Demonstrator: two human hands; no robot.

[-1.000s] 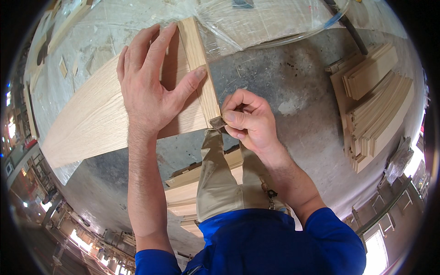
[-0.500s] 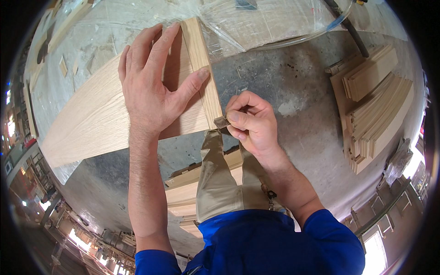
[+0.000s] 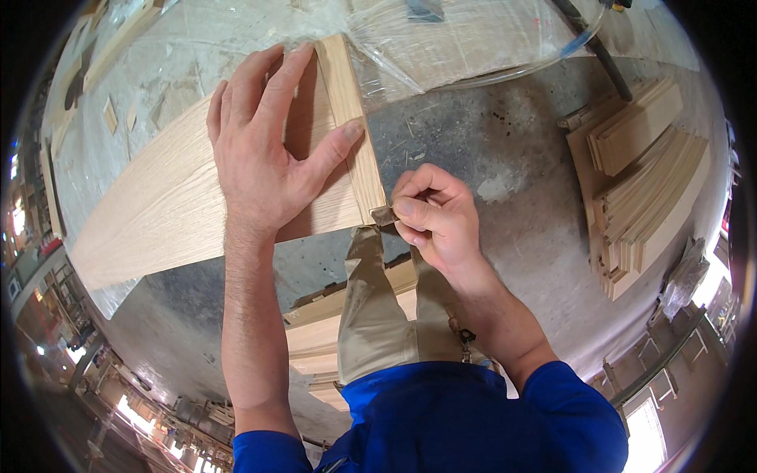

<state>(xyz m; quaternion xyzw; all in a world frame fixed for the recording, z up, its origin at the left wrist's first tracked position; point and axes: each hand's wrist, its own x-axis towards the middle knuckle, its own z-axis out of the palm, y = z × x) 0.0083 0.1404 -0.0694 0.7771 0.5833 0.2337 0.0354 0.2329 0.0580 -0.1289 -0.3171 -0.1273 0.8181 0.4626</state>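
A pale wooden panel (image 3: 158, 193) with a raised strip (image 3: 347, 102) along its right end lies on the plastic-covered table. Fingers spread, my left hand (image 3: 260, 150) presses flat on the panel, its thumb resting on the strip. At the strip's near corner, my right hand (image 3: 441, 211) pinches a small brown piece of sandpaper (image 3: 384, 215) against the wood. Part of the sandpaper is hidden by my fingers.
Clear plastic sheeting (image 3: 457, 39) covers the table, with a hose (image 3: 587, 35) at its far right. Stacked wooden panels (image 3: 643, 197) stand on the floor to the right. More boards (image 3: 311, 339) lie below, beside my legs.
Both hands and the panel appear slightly lower in the picture. My right hand still pinches the sandpaper at the corner, and my left hand keeps its spread pose.
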